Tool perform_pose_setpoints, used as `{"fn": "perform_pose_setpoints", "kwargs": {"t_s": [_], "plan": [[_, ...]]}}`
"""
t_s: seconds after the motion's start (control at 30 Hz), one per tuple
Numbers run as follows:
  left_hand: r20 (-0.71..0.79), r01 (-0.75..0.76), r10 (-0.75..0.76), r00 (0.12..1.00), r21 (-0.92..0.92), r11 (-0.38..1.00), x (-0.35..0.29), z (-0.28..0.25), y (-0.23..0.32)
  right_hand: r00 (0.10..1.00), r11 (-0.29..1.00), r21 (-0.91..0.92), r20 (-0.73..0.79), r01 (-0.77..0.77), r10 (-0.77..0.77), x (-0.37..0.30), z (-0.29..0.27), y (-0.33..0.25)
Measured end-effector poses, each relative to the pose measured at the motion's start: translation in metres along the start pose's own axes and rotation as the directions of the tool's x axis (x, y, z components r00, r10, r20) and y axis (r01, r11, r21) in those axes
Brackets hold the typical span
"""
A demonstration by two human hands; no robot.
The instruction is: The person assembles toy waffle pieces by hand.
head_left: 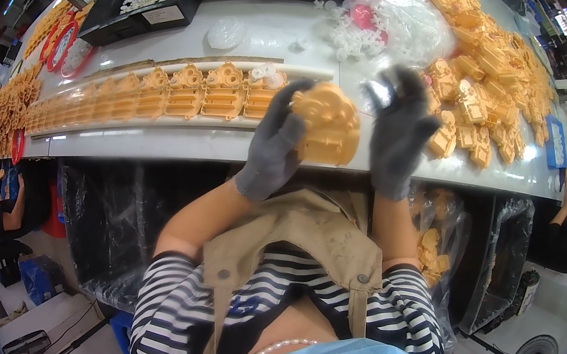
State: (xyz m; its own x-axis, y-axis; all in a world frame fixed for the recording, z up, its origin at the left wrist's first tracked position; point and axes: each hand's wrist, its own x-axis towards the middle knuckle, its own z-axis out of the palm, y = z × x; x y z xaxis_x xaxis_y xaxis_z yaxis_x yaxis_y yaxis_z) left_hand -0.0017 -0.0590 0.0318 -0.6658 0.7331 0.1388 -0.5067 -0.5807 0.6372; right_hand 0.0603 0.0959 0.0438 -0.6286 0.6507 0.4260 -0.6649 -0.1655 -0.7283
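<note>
Left hand point(273, 144) has the orange plastic shell point(332, 128)
Fingers curled round its side, by the worktop's point(196, 141) near edge; right hand point(398, 145) is blurry beside it, fingers spread, nothing held.

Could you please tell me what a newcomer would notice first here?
Probably the heap of orange parts on the right of the white table. Next, perhaps, the row of orange parts stretching leftward from the centre, and the orange piece held in the gloved left hand at the middle.
</note>
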Motion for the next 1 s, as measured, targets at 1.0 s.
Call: {"fn": "perform_pose_setpoints", "kwargs": {"t_s": [1.0], "plan": [[0.222,-0.14,0.047,0.974,0.429,0.892,-0.008,0.012,0.027,0.89,0.766,-0.523,0.435,0.373,-0.136,-0.05,0.004,-0.01]]}}
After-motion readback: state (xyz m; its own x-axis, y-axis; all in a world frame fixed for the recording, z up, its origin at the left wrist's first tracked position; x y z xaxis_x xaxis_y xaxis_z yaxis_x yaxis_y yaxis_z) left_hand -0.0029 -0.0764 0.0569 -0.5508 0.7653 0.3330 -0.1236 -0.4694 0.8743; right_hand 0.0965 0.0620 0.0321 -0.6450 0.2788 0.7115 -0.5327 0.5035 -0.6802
